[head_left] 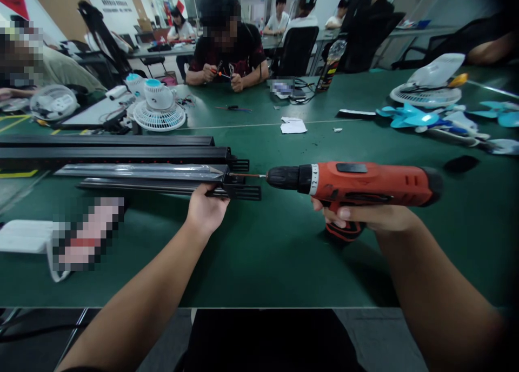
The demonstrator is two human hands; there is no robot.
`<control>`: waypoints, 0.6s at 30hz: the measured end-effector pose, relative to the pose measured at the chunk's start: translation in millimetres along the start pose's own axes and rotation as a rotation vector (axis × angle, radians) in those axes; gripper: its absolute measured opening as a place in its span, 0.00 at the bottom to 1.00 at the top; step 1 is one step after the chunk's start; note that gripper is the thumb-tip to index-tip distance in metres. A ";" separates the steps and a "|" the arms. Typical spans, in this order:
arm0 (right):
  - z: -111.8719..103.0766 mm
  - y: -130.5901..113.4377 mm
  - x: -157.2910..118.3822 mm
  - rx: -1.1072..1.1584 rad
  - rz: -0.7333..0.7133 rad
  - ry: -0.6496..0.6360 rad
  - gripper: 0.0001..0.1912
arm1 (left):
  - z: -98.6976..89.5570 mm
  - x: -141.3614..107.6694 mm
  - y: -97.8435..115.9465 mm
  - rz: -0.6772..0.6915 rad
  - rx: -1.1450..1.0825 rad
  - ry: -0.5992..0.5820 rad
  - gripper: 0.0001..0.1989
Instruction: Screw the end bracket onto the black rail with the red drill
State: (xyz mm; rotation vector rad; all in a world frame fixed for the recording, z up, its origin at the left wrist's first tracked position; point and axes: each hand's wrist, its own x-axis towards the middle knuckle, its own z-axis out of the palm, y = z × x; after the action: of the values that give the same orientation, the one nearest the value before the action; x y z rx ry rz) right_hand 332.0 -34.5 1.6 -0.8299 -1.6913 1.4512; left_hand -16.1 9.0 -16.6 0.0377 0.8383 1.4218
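Observation:
My right hand [360, 218] is wrapped round the handle of an orange and black cordless drill [377, 184]. The drill lies level and its long thin bit [247, 175] points left, reaching the end of a black metal profile [162, 172] with clear film on it. Closed round that profile near its end is my left hand [208, 210], with some fingers hidden beneath. Whether the bit's tip sits in a screw is hidden. Another dark profile [170, 186] lies along the near side, and two more black profiles [109, 153] lie behind.
A pixelated phone-like object [93, 234] and a white box-shaped item [26, 236] lie at left on the green table [275, 264]. Fan parts [160, 118] and blue fan blades [409, 115] stand farther back. Opposite, a person [227, 47] holds a small orange-handled tool.

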 end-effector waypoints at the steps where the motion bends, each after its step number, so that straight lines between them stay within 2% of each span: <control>1: -0.1 0.3 0.1 0.003 -0.001 -0.001 0.18 | 0.1 -0.2 0.1 -0.002 -0.003 -0.005 0.10; 8: -0.5 0.5 -0.4 -0.038 0.004 -0.023 0.18 | 1.4 -1.6 0.2 0.011 0.033 -0.016 0.11; 15: -1.8 1.0 -2.1 -0.034 0.046 -0.018 0.18 | -4.0 2.7 -0.2 0.016 0.024 -0.047 0.17; 18: -0.8 -0.6 -1.0 -0.024 0.025 -0.011 0.18 | -3.5 1.5 0.1 0.000 0.020 -0.049 0.16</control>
State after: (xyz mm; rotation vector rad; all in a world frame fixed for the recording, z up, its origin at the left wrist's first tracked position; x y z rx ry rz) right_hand 333.2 -35.0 2.1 -0.8600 -1.7158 1.4572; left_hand -18.2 8.8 -19.8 0.0875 0.8117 1.4076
